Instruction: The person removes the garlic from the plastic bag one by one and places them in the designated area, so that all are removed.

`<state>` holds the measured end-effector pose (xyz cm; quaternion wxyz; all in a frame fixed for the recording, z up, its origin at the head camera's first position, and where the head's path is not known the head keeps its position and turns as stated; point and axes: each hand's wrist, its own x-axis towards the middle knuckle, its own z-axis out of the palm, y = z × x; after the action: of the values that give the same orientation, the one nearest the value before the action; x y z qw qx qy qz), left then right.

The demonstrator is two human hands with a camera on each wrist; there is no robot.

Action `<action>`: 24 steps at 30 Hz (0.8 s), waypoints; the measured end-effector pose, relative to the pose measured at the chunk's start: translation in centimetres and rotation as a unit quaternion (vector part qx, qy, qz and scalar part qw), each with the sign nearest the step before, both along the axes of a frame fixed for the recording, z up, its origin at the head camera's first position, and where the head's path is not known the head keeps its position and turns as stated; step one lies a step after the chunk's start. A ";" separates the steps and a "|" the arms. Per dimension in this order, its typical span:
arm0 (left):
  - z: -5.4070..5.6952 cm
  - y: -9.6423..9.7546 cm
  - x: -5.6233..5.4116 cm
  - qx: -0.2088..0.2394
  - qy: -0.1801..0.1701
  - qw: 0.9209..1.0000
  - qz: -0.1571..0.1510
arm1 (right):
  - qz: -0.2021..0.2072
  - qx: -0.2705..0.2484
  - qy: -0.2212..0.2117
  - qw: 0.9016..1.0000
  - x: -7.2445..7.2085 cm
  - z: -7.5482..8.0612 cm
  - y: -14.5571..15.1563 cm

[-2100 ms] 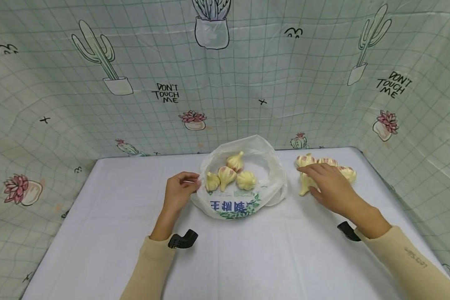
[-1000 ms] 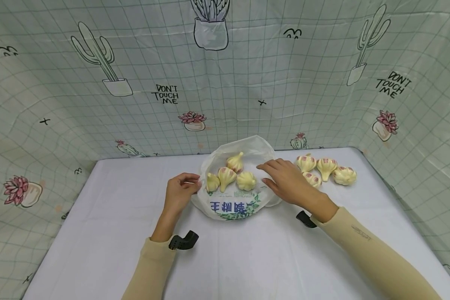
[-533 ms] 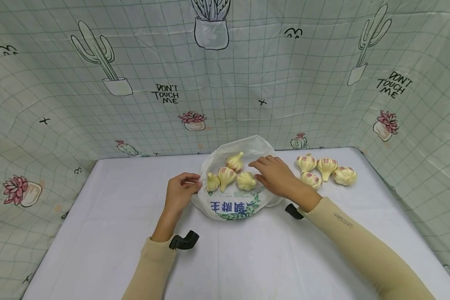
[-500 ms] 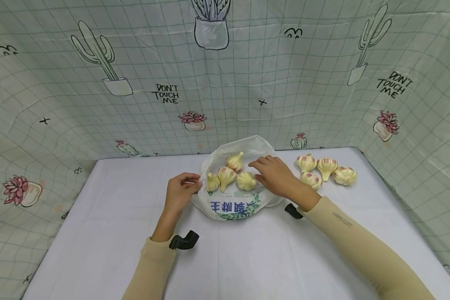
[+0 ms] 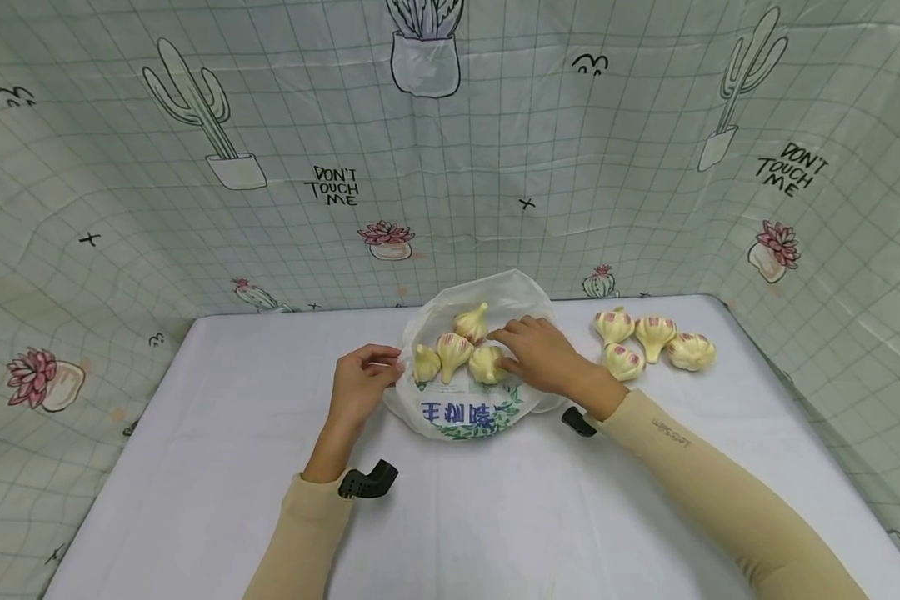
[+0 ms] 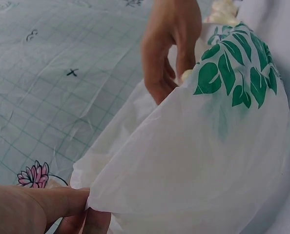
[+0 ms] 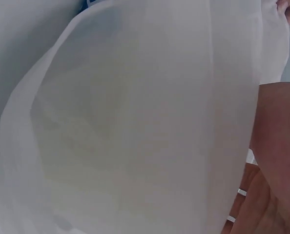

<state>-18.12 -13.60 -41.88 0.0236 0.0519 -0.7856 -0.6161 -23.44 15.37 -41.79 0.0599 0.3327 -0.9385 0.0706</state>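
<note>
A white plastic bag (image 5: 468, 421) with blue lettering and green leaves lies with its mouth wide, several garlic bulbs (image 5: 453, 354) inside. My left hand (image 5: 360, 379) pinches the bag's left rim between thumb and fingers; the left wrist view shows this grip close up. Inside the mouth, my right hand (image 5: 543, 357) has its fingers curled downward beside the bulb (image 5: 484, 365) nearest it. A pale garlic tip (image 6: 186, 75) shows under the right hand in the left wrist view; the rest of that bulb is hidden. In the right wrist view, the bag wall (image 7: 135, 122) covers most of the fingers.
Several garlic bulbs (image 5: 654, 335) with reddish streaks are grouped right of the bag on the white-covered table (image 5: 495, 517). A patterned cloth (image 5: 480, 150) rises behind the table and along both sides.
My right hand has come left from the group of bulbs into the bag's mouth. The nearest bulb inside has shifted slightly left. My left hand has stayed at the rim.
</note>
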 end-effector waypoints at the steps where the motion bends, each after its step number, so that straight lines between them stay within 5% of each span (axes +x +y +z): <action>1: 0.0 0.0 0.0 -0.001 0.000 1.000 0.001 | 0.004 -0.001 -0.001 1.000 0.1 0.0 -0.1; 13: 0.0 -0.1 0.0 0.000 0.001 1.000 0.002 | 0.022 0.017 -0.035 0.999 0.4 -0.2 -1.2; 24: 0.0 -0.2 0.0 0.000 -0.006 1.000 0.007 | -0.013 0.082 -0.033 0.996 1.4 0.2 -1.6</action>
<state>-18.09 -13.76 -41.85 0.0233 0.0612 -0.7853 -0.6157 -22.04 13.79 -41.64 0.0022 0.3220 -0.9467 0.0031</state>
